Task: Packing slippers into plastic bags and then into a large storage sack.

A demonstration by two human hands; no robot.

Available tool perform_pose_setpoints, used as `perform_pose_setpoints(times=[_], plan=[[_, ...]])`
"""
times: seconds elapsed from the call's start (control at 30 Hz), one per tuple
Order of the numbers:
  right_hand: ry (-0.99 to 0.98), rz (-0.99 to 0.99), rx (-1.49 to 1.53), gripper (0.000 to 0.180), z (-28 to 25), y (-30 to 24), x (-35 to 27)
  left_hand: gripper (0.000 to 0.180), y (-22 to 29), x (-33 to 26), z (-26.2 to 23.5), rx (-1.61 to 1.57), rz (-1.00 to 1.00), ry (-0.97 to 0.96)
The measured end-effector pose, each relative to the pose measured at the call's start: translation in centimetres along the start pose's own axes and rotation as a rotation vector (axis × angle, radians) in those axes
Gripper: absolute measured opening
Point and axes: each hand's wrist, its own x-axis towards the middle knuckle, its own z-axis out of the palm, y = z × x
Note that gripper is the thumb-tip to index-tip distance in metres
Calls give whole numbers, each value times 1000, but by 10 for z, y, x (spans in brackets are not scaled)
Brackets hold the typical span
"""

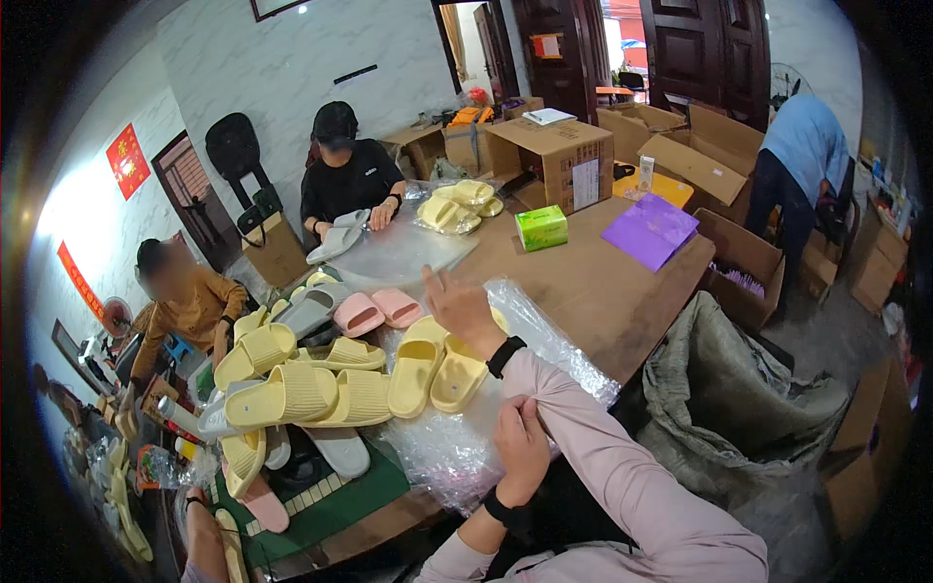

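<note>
My right hand (463,313) is raised over the table with its fingers apart and nothing in them. A black band circles its wrist. My left hand (522,449) has its fingers closed on the pink sleeve (564,394) of my right arm, near the forearm. Just below my right hand lies a pair of yellow slippers (418,364) on clear plastic bags (437,452). Left of them are pink slippers (377,310) and a pile of yellow ribbed slippers (287,394) mixed with grey ones (340,450).
Across the table a person in black (345,180) handles a grey slipper (338,236). Another in brown (194,296) sits left. A green tissue box (541,228), purple bag (651,231) and carton (559,155) stand on the table. A grey sack (734,389) is at right.
</note>
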Motion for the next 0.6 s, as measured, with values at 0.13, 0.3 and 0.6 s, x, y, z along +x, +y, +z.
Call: perform_pose_setpoints(times=[0.13,0.3,0.6], plan=[[102,389,182,32,12,16,2,20,-1,-5,1,-215,-130,-68],[67,1282,871,29,27,33,-12,22,12,-7,-14,-233,-240,-242],[78,1544,1474,16,46,58,-37,9,67,-45,-50,-275,-273,-394]])
